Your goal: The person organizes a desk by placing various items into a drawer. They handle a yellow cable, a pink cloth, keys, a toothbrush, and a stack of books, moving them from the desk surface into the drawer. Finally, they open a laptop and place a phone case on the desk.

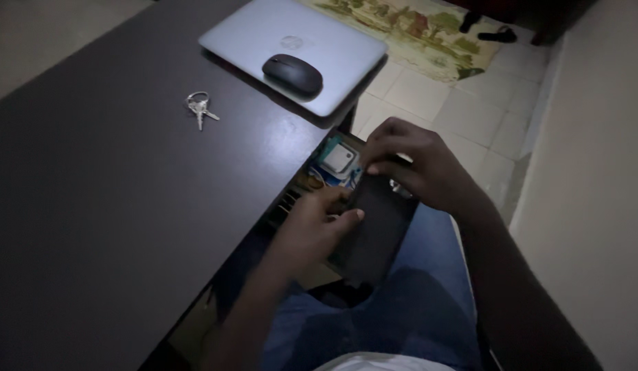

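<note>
Low in the middle of the frame, both hands hold a flat black rectangular object above the person's lap, which is clad in blue jeans. The left hand grips its left edge, fingers closed onto the dark surface. The right hand clasps its upper end, fingers curled down over the top edge. The object is tilted, its lower end pointing toward the knees.

Just behind the hands, right of the table's edge, an open drawer shows a small white square item among blue and orange bits; what they are is too dim to tell.

The dark table fills the left of the frame. A closed silver laptop lies at the upper centre with a black mouse on its lid. A bunch of keys lies to its left, well apart.
</note>
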